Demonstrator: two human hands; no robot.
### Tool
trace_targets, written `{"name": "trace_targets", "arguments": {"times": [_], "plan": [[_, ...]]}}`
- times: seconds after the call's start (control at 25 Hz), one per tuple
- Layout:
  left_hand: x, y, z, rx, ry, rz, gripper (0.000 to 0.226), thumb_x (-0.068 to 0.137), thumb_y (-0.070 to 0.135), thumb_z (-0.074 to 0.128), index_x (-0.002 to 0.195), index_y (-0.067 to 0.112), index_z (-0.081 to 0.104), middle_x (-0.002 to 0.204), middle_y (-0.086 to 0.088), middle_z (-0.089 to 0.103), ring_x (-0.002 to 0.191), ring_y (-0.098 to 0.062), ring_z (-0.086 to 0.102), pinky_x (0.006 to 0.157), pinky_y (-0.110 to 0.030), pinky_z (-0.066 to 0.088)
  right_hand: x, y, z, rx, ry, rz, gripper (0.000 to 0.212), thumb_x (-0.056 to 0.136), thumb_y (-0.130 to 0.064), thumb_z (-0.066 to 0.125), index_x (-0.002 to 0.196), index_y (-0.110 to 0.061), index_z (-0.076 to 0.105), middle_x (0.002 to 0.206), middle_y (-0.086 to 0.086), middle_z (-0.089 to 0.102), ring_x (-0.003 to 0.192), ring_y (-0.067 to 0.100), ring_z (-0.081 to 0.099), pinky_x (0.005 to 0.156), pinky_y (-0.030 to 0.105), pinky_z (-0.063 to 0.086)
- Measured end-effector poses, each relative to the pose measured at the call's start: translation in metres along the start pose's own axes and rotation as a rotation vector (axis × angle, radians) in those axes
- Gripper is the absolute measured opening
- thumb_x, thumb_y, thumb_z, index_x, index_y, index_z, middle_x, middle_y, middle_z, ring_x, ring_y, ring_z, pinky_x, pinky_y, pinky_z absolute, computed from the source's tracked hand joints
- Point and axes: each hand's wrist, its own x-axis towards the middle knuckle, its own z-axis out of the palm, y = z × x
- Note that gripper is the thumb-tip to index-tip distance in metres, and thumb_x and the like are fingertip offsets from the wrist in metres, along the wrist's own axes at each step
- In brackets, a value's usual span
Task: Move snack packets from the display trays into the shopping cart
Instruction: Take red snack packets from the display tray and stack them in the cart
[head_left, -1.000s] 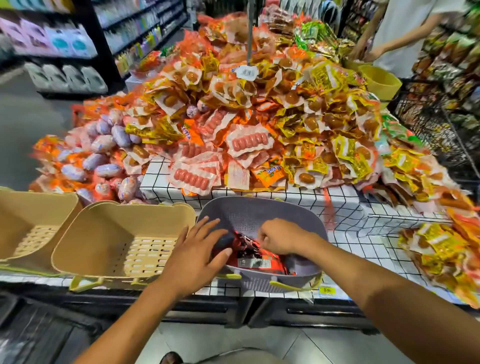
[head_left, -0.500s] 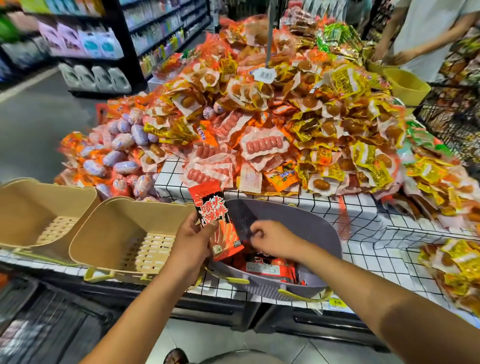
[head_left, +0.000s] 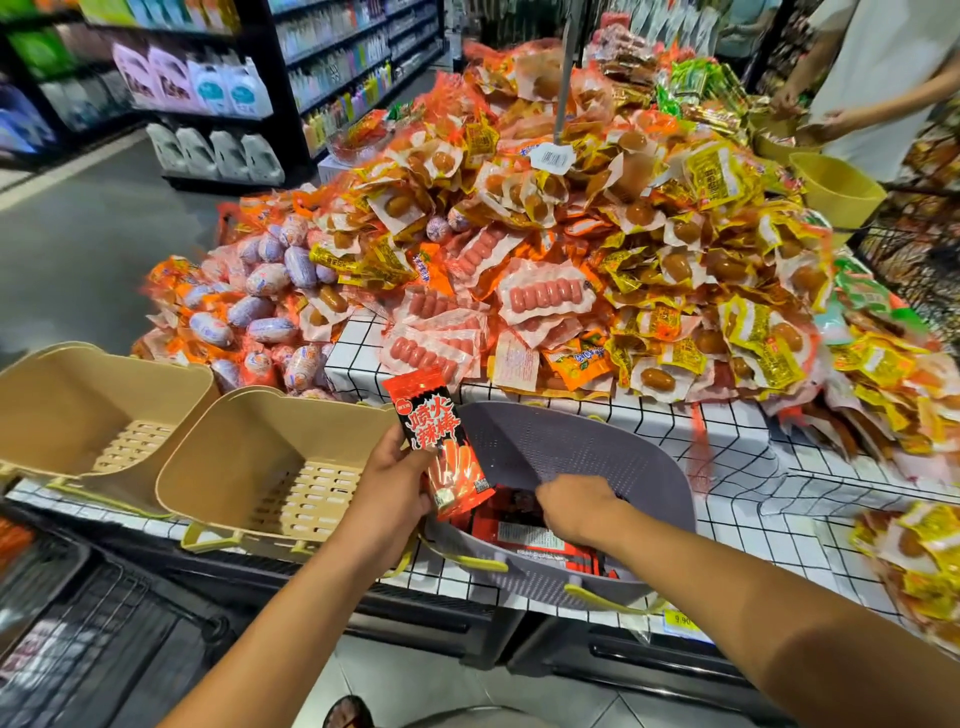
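Note:
My left hand (head_left: 387, 491) holds a red and black snack packet (head_left: 441, 441) upright over the left rim of a grey tray (head_left: 597, 447). My right hand (head_left: 574, 506) reaches down into that tray, fingers curled among more red packets (head_left: 530, 535) lying on its floor; whether it grips one is hidden. The dark wire shopping cart (head_left: 88, 623) shows at the lower left, below the counter edge.
Two beige trays (head_left: 260, 457) (head_left: 78, 410) stand left of the grey one on a grid-pattern counter (head_left: 753, 499). A big heap of sausage and snack packets (head_left: 545, 234) rises behind. Another person (head_left: 883, 78) stands at the far right by a yellow basket (head_left: 831, 187).
My left hand went from flat on the grey tray's rim to holding a red packet lifted out of it. The right hand stayed in the tray, shifting slightly.

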Motion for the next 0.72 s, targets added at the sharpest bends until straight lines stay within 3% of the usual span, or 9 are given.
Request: {"name": "trace_targets", "arguments": {"times": [0.08,0.16,0.24,0.32,0.44,0.56,0.64,0.72], "plan": [[-0.002,0.001,0.001,-0.022,0.009,0.002,0.034,0.106,0.0,0.044,0.126,0.02,0.062,0.106,-0.009,0.077,0.084,-0.022,0.074,0.076,-0.043,0.06,-0.006,0.0,-0.011,0.092,0.029,-0.034,0.021,0.102,-0.025,0.044,0.098,-0.015,0.062,0.102,0.011,0.067,0.093,0.033,0.064,0.068,0.037,0.043],[-0.005,0.002,0.003,-0.06,-0.002,-0.004,0.029,0.107,0.006,0.046,0.126,0.021,0.061,0.107,-0.006,0.078,0.086,-0.022,0.075,0.088,-0.049,0.058,-0.017,0.007,-0.026,0.252,0.087,-0.056,0.03,0.101,-0.026,0.041,0.073,-0.018,0.051,0.08,0.007,0.06,0.08,0.033,0.06,0.062,0.036,0.041],[-0.008,0.003,0.004,-0.126,0.006,-0.025,0.023,0.108,0.011,0.048,0.123,0.023,0.06,0.105,-0.003,0.078,0.093,-0.024,0.073,0.096,-0.054,0.055,-0.032,0.011,-0.044,0.427,0.214,-0.086,0.035,0.101,-0.023,0.041,0.067,-0.017,0.044,0.067,0.002,0.051,0.071,0.03,0.054,0.059,0.037,0.036],[-0.008,0.003,0.005,-0.172,0.019,-0.038,0.019,0.108,0.015,0.048,0.122,0.024,0.058,0.109,-0.001,0.077,0.106,-0.029,0.071,0.101,-0.056,0.052,-0.047,0.005,-0.062,0.582,0.413,-0.083,0.035,0.103,-0.022,0.043,0.07,-0.014,0.049,0.062,0.003,0.051,0.063,0.027,0.051,0.058,0.041,0.036],[-0.007,0.003,0.011,-0.155,-0.056,-0.047,0.038,0.108,0.032,0.049,0.142,0.015,0.049,0.128,-0.011,0.071,0.116,-0.033,0.069,0.102,-0.055,0.054,-0.065,-0.031,-0.085,0.733,0.651,-0.094,0.027,0.102,-0.032,0.049,0.092,-0.018,0.07,0.074,-0.002,0.067,0.062,0.018,0.059,0.058,0.037,0.044],[-0.009,0.002,0.018,-0.088,-0.044,-0.022,0.031,0.107,0.033,0.051,0.13,0.014,0.059,0.121,-0.02,0.072,0.106,-0.033,0.072,0.099,-0.05,0.054,-0.067,-0.063,-0.091,0.84,0.548,-0.237,0.027,0.1,-0.035,0.055,0.121,-0.023,0.069,0.103,-0.007,0.063,0.085,0.013,0.063,0.074,0.032,0.052],[-0.006,0.001,0.017,-0.054,0.048,0.017,0.017,0.108,0.022,0.051,0.117,0.015,0.064,0.11,-0.023,0.073,0.093,-0.032,0.073,0.096,-0.056,0.054,-0.063,-0.059,-0.095,1.154,0.446,-0.27,0.02,0.103,-0.025,0.054,0.114,-0.022,0.071,0.098,-0.009,0.064,0.071,0.006,0.061,0.064,0.021,0.049],[-0.005,0.001,0.011,-0.055,0.077,0.057,0.018,0.109,0.017,0.047,0.114,0.016,0.065,0.103,-0.015,0.076,0.09,-0.032,0.073,0.092,-0.061,0.055,-0.051,-0.043,-0.089,1.321,0.479,-0.174,0.02,0.103,-0.019,0.052,0.099,-0.024,0.072,0.087,-0.007,0.07,0.059,0.003,0.058,0.056,0.017,0.045]]}}
